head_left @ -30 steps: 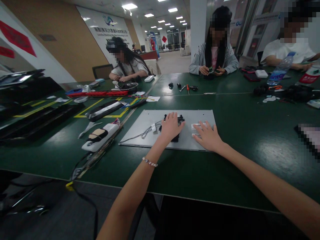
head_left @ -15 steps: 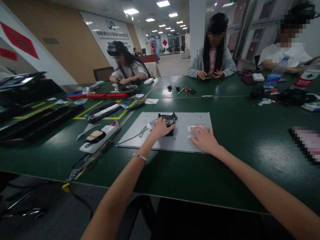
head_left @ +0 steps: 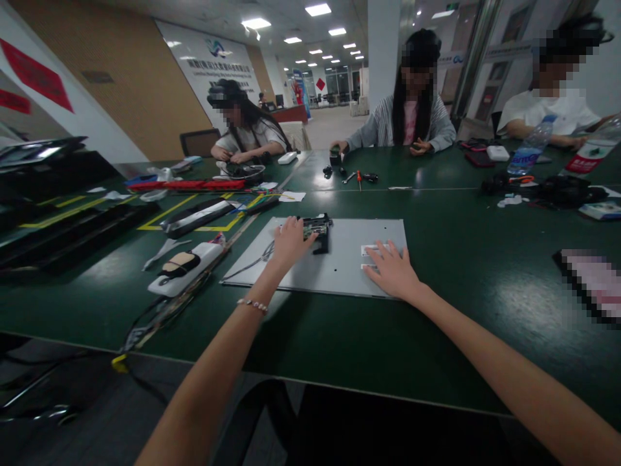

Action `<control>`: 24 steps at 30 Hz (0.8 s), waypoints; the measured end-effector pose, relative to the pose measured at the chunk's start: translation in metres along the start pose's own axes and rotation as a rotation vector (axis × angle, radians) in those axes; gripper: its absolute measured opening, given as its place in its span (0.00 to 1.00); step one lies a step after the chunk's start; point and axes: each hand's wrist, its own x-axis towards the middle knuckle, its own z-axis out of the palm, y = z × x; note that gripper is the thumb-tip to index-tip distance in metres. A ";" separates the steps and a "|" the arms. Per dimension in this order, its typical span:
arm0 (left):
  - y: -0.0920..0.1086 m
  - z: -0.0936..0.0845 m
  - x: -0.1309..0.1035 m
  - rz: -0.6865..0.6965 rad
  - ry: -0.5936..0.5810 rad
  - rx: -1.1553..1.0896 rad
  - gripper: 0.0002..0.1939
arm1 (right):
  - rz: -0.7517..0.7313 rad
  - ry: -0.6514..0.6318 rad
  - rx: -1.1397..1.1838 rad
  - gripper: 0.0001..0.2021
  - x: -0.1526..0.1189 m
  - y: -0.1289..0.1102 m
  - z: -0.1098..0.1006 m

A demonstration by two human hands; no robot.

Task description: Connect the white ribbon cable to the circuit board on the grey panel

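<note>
A flat light-grey panel point(head_left: 339, 281) lies on the green table in front of me. On its upper left part sits a black device point(head_left: 321, 241) with exposed electronics, and a grey cable point(head_left: 250, 264) runs from it to the panel's left corner. My left hand point(head_left: 290, 244) is over the device's left side and the cable, fingers apart; whether it presses on them is hard to tell. Spread flat on the panel's right edge, my right hand point(head_left: 392, 270) partly covers two white labels point(head_left: 369, 250) and holds nothing.
Left of the panel lie a white power strip point(head_left: 182, 275), a black-and-white part point(head_left: 198, 218) and cables. Beyond it are a red-handled screwdriver point(head_left: 359, 178) and small black parts. Bottles point(head_left: 532, 147) and a phone point(head_left: 589, 281) are at right. Three people sit opposite.
My left hand has shifted left from the top of the device to its left side, uncovering more of it. A person opposite has reached a hand with a dark object toward the small parts.
</note>
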 end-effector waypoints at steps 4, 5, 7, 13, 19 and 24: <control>-0.023 -0.012 -0.018 -0.022 -0.035 0.116 0.21 | 0.003 0.005 -0.003 0.34 0.000 0.001 0.002; -0.028 -0.013 -0.020 -0.037 -0.079 0.136 0.20 | 0.002 0.004 -0.001 0.34 0.000 0.001 0.003; -0.036 -0.012 -0.020 -0.065 -0.162 0.174 0.20 | 0.002 0.005 0.002 0.34 0.000 0.002 0.003; -0.048 -0.018 0.010 -0.107 -0.077 0.210 0.22 | 0.003 0.015 -0.002 0.33 0.000 0.001 0.004; -0.048 -0.025 0.044 -0.171 -0.100 0.058 0.21 | 0.011 0.025 -0.013 0.33 0.001 0.000 0.003; -0.061 -0.019 0.026 -0.176 -0.052 -0.034 0.23 | 0.008 0.010 -0.002 0.33 0.000 0.000 0.001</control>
